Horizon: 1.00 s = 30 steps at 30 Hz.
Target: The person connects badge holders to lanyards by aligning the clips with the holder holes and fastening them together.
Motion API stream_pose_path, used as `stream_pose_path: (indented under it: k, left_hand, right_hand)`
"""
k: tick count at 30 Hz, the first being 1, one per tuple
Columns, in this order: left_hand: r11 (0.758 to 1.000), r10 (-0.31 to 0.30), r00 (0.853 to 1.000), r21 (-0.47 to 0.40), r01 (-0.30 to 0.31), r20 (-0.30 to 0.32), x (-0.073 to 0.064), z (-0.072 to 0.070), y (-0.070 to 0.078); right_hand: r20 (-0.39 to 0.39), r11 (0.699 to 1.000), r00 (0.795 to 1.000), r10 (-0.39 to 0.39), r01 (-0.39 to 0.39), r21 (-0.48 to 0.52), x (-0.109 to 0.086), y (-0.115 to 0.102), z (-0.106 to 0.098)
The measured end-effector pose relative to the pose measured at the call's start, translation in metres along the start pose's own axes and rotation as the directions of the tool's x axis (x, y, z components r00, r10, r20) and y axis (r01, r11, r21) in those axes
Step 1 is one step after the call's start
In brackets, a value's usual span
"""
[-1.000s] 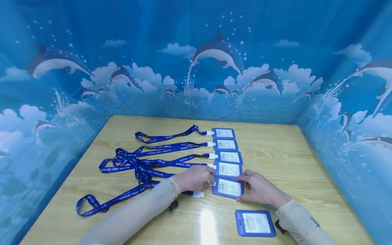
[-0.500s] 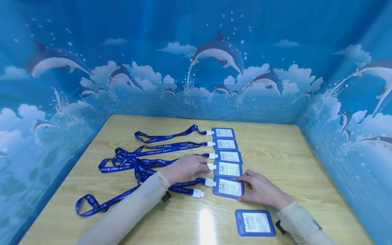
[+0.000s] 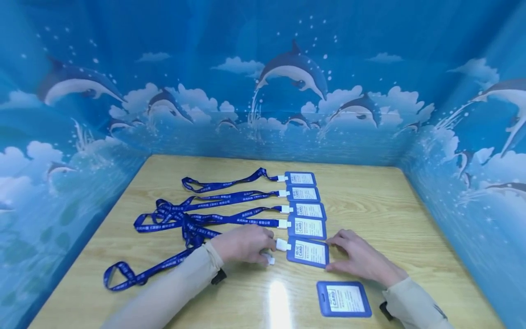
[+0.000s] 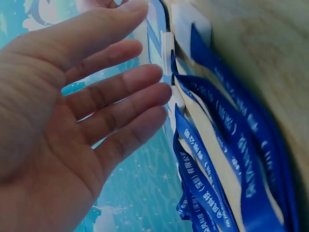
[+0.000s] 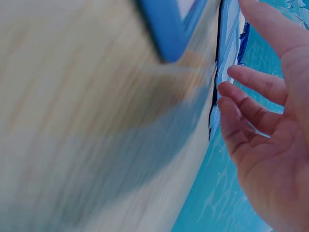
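Observation:
My left hand (image 3: 246, 244) hovers over the blue lanyards (image 3: 234, 198), its fingers loosely extended and holding nothing in the left wrist view. Partly covered by its fingertips is the white clip (image 3: 269, 259) of a loose lanyard. Just beyond them, another white clip (image 3: 282, 245) joins a strap to the nearest attached blue badge holder (image 3: 311, 252). At that holder's right edge is my right hand (image 3: 363, 258), thumb and fingers spread apart; whether the fingertips touch it I cannot tell. In the right wrist view the fingers (image 5: 241, 113) curve around nothing.
Several badge holders (image 3: 304, 194) with lanyards lie in a column towards the back. A single holder (image 3: 344, 299) without a strap lies near the front of the wooden table (image 3: 370, 201). Curtains with dolphins (image 3: 293, 68) enclose the table.
My left hand let go near the front holder's clip, shifted left and back, then came nearer to the loose clip. My right hand drew slightly right from the holder's edge.

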<state>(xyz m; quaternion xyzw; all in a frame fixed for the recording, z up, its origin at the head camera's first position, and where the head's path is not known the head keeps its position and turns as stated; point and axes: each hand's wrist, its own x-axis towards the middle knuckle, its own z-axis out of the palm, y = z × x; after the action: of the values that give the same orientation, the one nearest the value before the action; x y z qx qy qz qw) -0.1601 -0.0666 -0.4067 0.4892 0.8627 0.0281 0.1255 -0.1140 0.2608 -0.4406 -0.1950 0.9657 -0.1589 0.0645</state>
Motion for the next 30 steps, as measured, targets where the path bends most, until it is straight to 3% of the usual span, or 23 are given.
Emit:
stream_pose_path:
  k: [7, 11, 16, 22, 30]
  left_hand:
    - [1.0, -0.023, 0.999, -0.011, 0.023, 0.026, -0.006, 0.014, 0.0]
    - [1.0, -0.023, 1.0, -0.015, 0.023, 0.018, -0.006, 0.019, 0.0]
    - [0.999, -0.032, 0.999, -0.029, 0.033, 0.009, -0.008, 0.021, 0.001]
    - [0.999, -0.024, 0.999, -0.038, 0.023, -0.03, -0.009, 0.024, -0.001]
    - [1.0, -0.011, 0.996, -0.026, 0.009, -0.088, -0.008, 0.029, -0.001]
  right_hand:
    - [-0.044, 0.997, 0.997, -0.07, 0.07, -0.021, -0.015, 0.001, -0.003]
    - [0.052, 0.999, 0.997, -0.048, 0.047, 0.014, -0.025, -0.003, -0.008]
    - [0.195, 0.997, 0.981, -0.016, 0.001, 0.081, -0.045, -0.005, -0.015]
    - [0.192, 0.997, 0.981, -0.028, 0.014, 0.073, -0.06, -0.003, -0.006]
    - [0.208, 0.997, 0.978, 0.016, -0.03, 0.066, -0.059, -0.007, 0.002]
